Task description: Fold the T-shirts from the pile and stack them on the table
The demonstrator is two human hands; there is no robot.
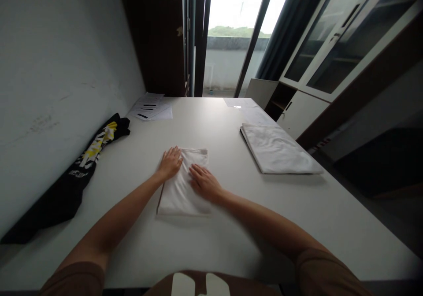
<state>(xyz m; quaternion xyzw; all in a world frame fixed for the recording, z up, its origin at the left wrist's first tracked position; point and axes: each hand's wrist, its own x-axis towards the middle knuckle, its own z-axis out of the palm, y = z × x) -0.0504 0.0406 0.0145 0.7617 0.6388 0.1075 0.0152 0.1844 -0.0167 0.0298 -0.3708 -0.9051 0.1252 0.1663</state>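
Observation:
A white cloth (pixel 185 201), folded into a neat rectangle, lies flat on the white table in front of me. My left hand (pixel 170 162) rests on its upper left edge, fingers stretched out and pointing away from me. Lower down and to the right, my right hand (pixel 205 182) lies flat on the cloth with its fingers extended towards the left. Neither hand grips anything. Light wrinkles run across the fabric between the hands, and a thin darker edge shows along its left side.
Another folded white cloth (pixel 280 150) sits on the table (pixel 211 252) to the right. A black garment with a yellow and white print (pixel 76 181) lies along the left wall. Paper sheets (pixel 153 107) are at the far left corner, with more paper (pixel 251 111) at the far right.

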